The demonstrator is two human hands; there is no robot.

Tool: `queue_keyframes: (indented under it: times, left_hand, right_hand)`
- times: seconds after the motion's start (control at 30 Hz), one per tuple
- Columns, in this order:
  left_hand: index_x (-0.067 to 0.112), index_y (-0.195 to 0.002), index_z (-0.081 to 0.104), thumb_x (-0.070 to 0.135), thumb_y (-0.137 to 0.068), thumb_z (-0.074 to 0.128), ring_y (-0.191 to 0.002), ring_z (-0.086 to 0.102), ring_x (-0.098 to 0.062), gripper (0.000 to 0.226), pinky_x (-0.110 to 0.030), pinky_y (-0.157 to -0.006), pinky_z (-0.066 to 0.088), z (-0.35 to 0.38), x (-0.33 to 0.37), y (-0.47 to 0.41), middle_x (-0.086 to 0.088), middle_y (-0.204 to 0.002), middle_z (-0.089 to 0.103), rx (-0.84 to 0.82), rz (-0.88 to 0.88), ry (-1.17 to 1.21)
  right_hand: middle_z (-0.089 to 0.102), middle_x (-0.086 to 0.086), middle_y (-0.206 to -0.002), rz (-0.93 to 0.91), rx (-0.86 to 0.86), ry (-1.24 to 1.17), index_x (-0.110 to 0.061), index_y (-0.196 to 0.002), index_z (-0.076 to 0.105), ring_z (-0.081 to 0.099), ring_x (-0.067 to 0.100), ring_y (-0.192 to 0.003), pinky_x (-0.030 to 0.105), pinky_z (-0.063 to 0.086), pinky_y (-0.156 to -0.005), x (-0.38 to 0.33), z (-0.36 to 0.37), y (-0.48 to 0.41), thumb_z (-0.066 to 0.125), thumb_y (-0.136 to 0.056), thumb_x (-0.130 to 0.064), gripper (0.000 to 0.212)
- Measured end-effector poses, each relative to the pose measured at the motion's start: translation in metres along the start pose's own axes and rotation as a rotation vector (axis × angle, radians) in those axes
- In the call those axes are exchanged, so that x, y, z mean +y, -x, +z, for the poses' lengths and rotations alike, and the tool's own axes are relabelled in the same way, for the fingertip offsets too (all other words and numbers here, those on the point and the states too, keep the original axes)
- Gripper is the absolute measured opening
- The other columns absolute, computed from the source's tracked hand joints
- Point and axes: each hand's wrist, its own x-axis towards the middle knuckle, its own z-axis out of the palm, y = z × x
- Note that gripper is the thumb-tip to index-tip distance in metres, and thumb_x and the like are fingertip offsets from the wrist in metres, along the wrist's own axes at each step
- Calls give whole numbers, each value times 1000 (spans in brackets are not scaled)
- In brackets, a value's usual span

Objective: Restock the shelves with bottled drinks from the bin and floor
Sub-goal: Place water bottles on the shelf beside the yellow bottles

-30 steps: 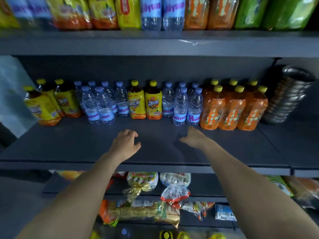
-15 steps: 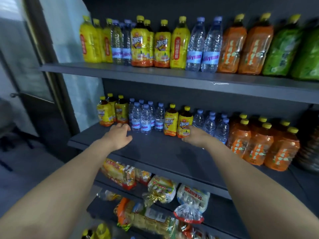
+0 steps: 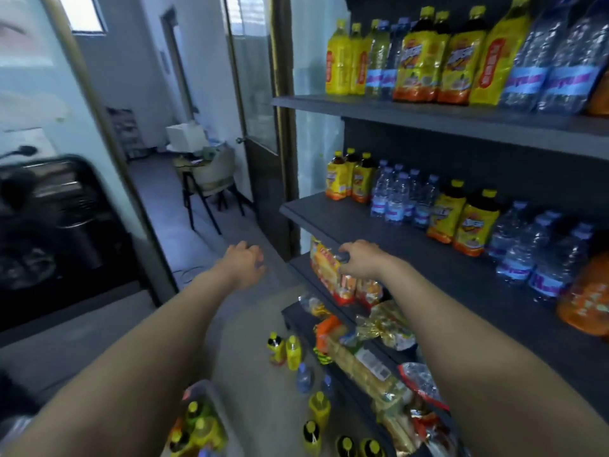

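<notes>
My left hand point(image 3: 244, 261) hangs in the air left of the shelving, fingers loosely curled, holding nothing. My right hand point(image 3: 360, 258) is at the front edge of the middle shelf point(image 3: 324, 216), fingers bent downward, with no bottle in it. At the back of that shelf stand yellow tea bottles point(image 3: 463, 222), water bottles point(image 3: 397, 201) and orange bottles point(image 3: 585, 300). The upper shelf point(image 3: 369, 107) carries more drinks. Several loose bottles point(image 3: 291, 351) stand on the floor below. A clear bin point(image 3: 197, 423) with bottles sits at the bottom left.
Snack and bread packets point(image 3: 342, 278) fill the lower shelves under my right hand. To the left a glass door frame point(image 3: 108, 153) opens onto a room with a chair point(image 3: 211, 179). A dark appliance point(image 3: 56, 222) stands at far left.
The view has swung left and down, bringing the floor and bin into sight. Both hands have drawn back from the middle shelf; the left is now off it, the right at its edge.
</notes>
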Motion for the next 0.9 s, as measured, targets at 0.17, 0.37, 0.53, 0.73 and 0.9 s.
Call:
queue_keyframes:
  times: [0.17,0.37,0.53,0.73,0.9]
  left_hand:
    - [10,-128,49,31,-93,47,-124,39,-35,41,-41,-106,34,-2,-67,62,-15,-132,41,60,-181,42]
    - [11,-121,52,36,-89,52,-122,40,-38,41,-46,-104,37,20,-160,121,-17,-130,41,53,-394,131]
    - [13,-127,47,35,-90,48,-126,37,-36,43,-45,-107,33,51,-234,161,-16,-134,39,-3,-514,194]
    - [10,-131,44,33,-92,48,-125,39,-35,46,-39,-106,33,84,-292,181,-17,-135,41,-84,-573,218]
    - [9,-129,46,30,-93,46,-125,39,-35,42,-40,-106,33,116,-326,181,-18,-133,42,-141,-612,270]
  right_hand:
    - [42,15,-139,-160,-4,49,-15,-136,40,43,35,-126,42,41,-102,-82,29,0,58,-85,-41,60]
    - [32,14,-144,-288,-134,188,-15,-139,33,32,36,-133,52,30,-108,-191,86,-5,55,-87,-41,62]
    - [26,13,-151,-370,-261,285,-16,-144,28,26,37,-138,58,22,-110,-274,138,-14,54,-89,-43,67]
    - [32,15,-147,-448,-318,324,-15,-142,31,31,36,-136,53,29,-110,-336,187,-23,54,-88,-39,63]
    - [38,14,-144,-483,-370,312,-13,-139,35,38,35,-130,48,35,-106,-363,234,-49,56,-85,-36,62]
